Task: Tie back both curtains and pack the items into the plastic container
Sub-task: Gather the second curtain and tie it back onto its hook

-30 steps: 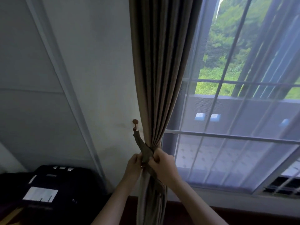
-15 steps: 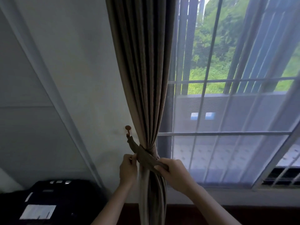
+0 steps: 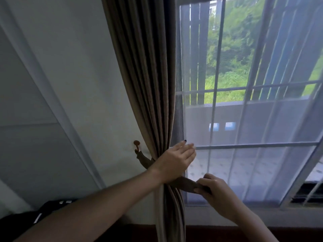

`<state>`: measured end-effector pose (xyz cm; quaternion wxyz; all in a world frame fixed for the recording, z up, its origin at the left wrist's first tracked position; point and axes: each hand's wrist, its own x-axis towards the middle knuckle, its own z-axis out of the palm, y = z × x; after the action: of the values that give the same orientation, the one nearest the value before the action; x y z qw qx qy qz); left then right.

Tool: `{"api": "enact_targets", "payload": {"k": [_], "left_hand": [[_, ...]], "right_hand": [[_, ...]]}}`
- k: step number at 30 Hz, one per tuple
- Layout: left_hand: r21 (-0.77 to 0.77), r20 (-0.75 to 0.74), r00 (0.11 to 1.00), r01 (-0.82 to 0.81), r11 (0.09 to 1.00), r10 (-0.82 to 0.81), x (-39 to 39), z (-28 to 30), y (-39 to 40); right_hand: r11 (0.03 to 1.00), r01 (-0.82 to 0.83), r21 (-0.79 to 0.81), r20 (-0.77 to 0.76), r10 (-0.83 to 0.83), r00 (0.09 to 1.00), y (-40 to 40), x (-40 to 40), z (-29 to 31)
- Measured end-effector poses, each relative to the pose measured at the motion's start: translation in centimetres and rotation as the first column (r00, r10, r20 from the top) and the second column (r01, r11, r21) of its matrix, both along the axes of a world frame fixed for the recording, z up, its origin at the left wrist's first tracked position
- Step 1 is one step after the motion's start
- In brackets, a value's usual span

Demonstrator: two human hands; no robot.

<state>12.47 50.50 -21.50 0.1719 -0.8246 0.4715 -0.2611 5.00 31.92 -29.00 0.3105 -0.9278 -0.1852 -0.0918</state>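
Two hands work one curtain (image 3: 150, 102); the left hand (image 3: 176, 161), fingers now straight (holding nothing), has released and reached right across it; the right hand (image 3: 212, 188) pinches the tieback (image 3: 187, 183), drawn rightward off the wall hook (image 3: 136, 143); wrapping unfinished.

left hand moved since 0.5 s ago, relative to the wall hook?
Yes. The left hand has crossed from the hook side of the gathered brown curtain to its window side, away from the round brown wall hook, fingers straight.
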Motion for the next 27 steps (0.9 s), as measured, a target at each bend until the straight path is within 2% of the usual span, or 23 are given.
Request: {"api": "enact_targets", "payload": {"k": [3, 6, 10, 11, 13, 16, 18, 20, 23, 27], "left_hand": [[0.181, -0.003, 0.983, -0.182, 0.967, 0.185, 2.2, 1.0, -0.2], [0.332, 0.027, 0.929, -0.357, 0.873, 0.369, 3.8, 0.7, 0.8], [0.430, 0.157, 0.838, -0.534, 0.728, 0.522, 4.4, 0.6, 2.1], [0.418, 0.156, 0.820, -0.560, 0.716, 0.550, 4.5, 0.6, 2.4], [0.376, 0.113, 0.788, -0.597, 0.708, 0.605, 4.5, 0.7, 3.4], [0.349, 0.072, 0.749, -0.637, 0.687, 0.658, 4.9, 1.0, 5.6], [0.357, 0.082, 0.713, -0.673, 0.648, 0.696, 4.9, 1.2, 7.4], [0.357, 0.086, 0.671, -0.711, 0.606, 0.736, 5.1, 1.4, 9.2], [0.361, 0.111, 0.603, -0.765, 0.533, 0.790, 5.3, 1.6, 12.0], [0.355, 0.136, 0.523, -0.819, 0.452, 0.841, 5.6, 1.8, 15.4]], "right_hand": [[1.000, -0.007, -0.009, -0.010, 0.007, 1.000, -0.6, 0.0, 0.3], [0.999, 0.027, 0.026, -0.025, -0.026, 0.999, -1.2, 0.2, 0.9], [0.953, 0.089, 0.288, -0.055, -0.076, 0.996, -1.5, 1.4, 2.0], [0.914, 0.118, 0.389, -0.092, -0.089, 0.992, -1.3, 2.1, 2.2], [0.773, 0.171, 0.611, -0.161, -0.090, 0.983, -0.5, 3.8, 2.3], [0.432, 0.230, 0.872, -0.265, 0.022, 0.964, 1.8, 6.7, 1.8], [0.173, 0.305, 0.937, -0.333, 0.168, 0.928, 4.3, 8.6, 1.4], [-0.010, 0.392, 0.920, -0.370, 0.307, 0.877, 7.1, 10.7, 0.6], [-0.111, 0.498, 0.860, -0.414, 0.418, 0.809, 11.1, 13.7, -0.5], [-0.064, 0.642, 0.764, -0.536, 0.491, 0.687, 16.0, 16.1, -1.4]]}}
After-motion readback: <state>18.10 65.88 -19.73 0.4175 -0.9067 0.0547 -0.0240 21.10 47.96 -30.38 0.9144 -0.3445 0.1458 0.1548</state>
